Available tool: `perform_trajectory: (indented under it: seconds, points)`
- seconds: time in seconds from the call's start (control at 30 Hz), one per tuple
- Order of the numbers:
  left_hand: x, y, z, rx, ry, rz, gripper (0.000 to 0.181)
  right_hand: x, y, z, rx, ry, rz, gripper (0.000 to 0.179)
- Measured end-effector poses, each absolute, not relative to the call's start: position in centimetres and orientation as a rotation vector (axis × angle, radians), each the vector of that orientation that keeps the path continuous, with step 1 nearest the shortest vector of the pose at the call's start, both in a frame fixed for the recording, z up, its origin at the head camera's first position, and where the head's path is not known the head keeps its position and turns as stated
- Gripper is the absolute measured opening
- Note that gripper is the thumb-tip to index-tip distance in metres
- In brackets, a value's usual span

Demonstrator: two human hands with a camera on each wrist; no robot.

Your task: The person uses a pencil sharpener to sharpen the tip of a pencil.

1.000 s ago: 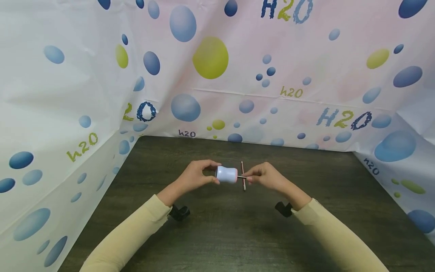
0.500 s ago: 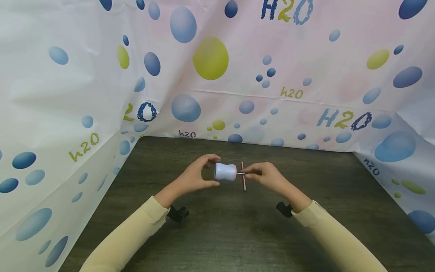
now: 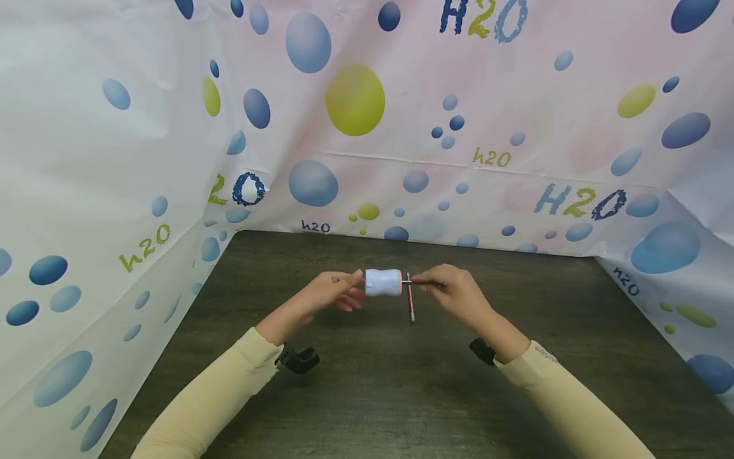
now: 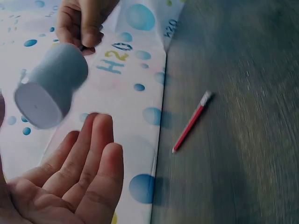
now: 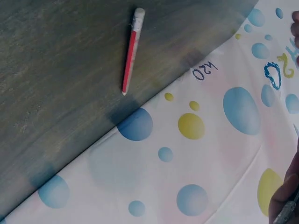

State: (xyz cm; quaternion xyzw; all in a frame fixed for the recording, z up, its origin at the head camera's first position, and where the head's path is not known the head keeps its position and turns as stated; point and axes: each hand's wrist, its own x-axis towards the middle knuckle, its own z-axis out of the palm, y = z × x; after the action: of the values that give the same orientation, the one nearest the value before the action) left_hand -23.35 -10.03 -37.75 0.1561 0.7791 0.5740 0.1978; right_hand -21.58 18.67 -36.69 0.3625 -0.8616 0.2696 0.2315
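Observation:
A pale blue, waisted pencil sharpener (image 3: 383, 282) with a pink right end is held up sideways over the dark table, on a thin dark pencil (image 3: 425, 282) that enters the pink end. My right hand (image 3: 461, 296) pinches that pencil. At the sharpener's left end is my left hand (image 3: 321, 296), its fingers extended and not wrapped round it. The left wrist view shows the sharpener's flat round base (image 4: 39, 105) and, below it, the left palm turned up with relaxed fingers (image 4: 105, 172). Only a sliver of the right hand (image 5: 285, 196) shows in the right wrist view.
A red pencil (image 3: 410, 303) with a white end lies on the dark wooden table (image 3: 367, 382), just beyond and below the hands. A white sheet (image 3: 487, 127) with blue and green dots and "H2O" lettering hangs behind and along both sides.
My left hand has let go of the sharpener: its fingers first spread apart, then turned palm up by the base. The right hand has raised pencil and sharpener slightly.

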Motion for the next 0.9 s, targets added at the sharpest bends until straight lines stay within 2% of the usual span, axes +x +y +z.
perform_trajectory:
  seconds: [0.23,0.4,0.53,0.73,0.9]
  points:
    - [-23.5,-9.7,-38.1,0.385,2.126,1.618,0.069,-21.3,18.0,-37.6,1.029,-2.284,0.561,0.027]
    - [-23.6,-9.4,-38.4,0.366,2.167,1.634,0.047,-21.2,17.8,-38.1,1.004,-2.317,0.566,0.027]
    - [-23.5,-9.3,-38.9,0.383,2.215,1.642,0.04,-21.2,17.7,-38.3,0.991,-2.373,0.614,0.027]
    - [-23.0,-9.2,-39.1,0.594,2.462,1.554,0.042,-21.4,17.9,-37.8,0.929,-2.661,0.911,0.021]
    - [-22.3,-9.0,-39.3,0.948,2.76,1.238,0.051,-22.3,18.9,-37.2,0.821,-3.002,1.353,0.022]
